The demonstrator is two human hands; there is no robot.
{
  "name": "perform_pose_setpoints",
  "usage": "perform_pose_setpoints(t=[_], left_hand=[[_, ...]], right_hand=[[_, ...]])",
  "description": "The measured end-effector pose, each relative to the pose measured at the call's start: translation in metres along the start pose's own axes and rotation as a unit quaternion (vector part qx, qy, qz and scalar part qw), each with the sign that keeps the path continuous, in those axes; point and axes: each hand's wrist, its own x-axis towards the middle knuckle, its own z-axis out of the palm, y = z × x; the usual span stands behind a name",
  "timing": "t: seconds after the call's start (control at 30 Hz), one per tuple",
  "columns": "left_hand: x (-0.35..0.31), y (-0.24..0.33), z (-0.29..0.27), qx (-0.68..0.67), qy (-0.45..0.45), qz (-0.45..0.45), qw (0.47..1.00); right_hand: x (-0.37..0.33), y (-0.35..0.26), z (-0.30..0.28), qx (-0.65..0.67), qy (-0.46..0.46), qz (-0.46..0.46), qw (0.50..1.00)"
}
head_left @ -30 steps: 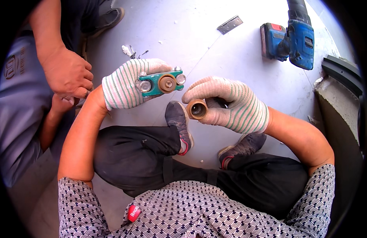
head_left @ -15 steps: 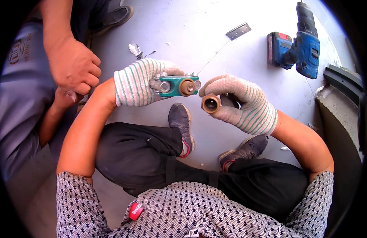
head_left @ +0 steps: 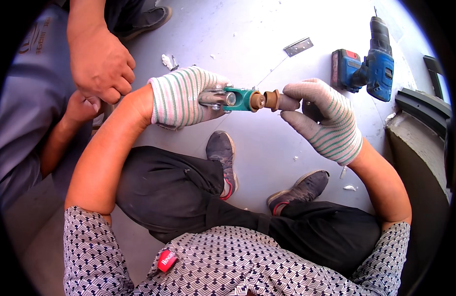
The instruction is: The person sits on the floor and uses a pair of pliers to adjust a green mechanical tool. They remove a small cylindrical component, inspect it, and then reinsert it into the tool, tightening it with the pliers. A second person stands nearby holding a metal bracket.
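Observation:
My gloved left hand [head_left: 186, 98] is closed around a green metal clamp-like fitting [head_left: 242, 100] with silver bolts. A round brass end [head_left: 258, 101] protrudes from its right side. From the right, my gloved right hand [head_left: 319, 116] holds a brass threaded fitting [head_left: 271, 100] sideways at its fingertips. The two brass parts are lined up close together; whether their threads are engaged I cannot tell. Something dark and rounded [head_left: 312, 111] shows inside the curl of my right hand, its kind unclear.
A blue cordless drill [head_left: 381, 69] lies at the far right, near a metal hinge [head_left: 298, 47] on the grey floor [head_left: 257, 143]. At left sits another person, whose bare hand [head_left: 102, 66] is beside my left arm. A concrete ledge [head_left: 415, 148] borders the right side.
My right hand has turned the brass fitting from facing me to pointing left, bringing it against the green fitting's brass end. The green fitting has rotated in my left hand.

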Motion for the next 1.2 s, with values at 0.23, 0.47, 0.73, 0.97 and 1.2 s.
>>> perform_pose_setpoints(t=[0.23,0.47,0.73,0.97,1.2], left_hand=[[-0.007,-0.003,0.002,0.042,0.021,0.038,0.998],[-0.009,0.000,0.003,0.077,0.011,0.025,0.997],[-0.015,0.006,0.005,0.108,-0.015,0.002,0.994],[-0.013,-0.001,0.012,0.121,-0.020,0.022,0.992],[-0.011,-0.003,0.021,0.109,-0.011,0.071,0.991]], right_hand=[[0.008,-0.027,-0.011,-0.075,-0.053,-0.015,0.996],[0.018,-0.041,-0.006,-0.189,-0.078,-0.076,0.976],[0.018,-0.053,-0.004,-0.219,-0.110,-0.049,0.968],[0.022,-0.067,-0.003,-0.208,-0.122,-0.035,0.970],[0.019,-0.072,-0.007,-0.265,-0.165,-0.008,0.950]])
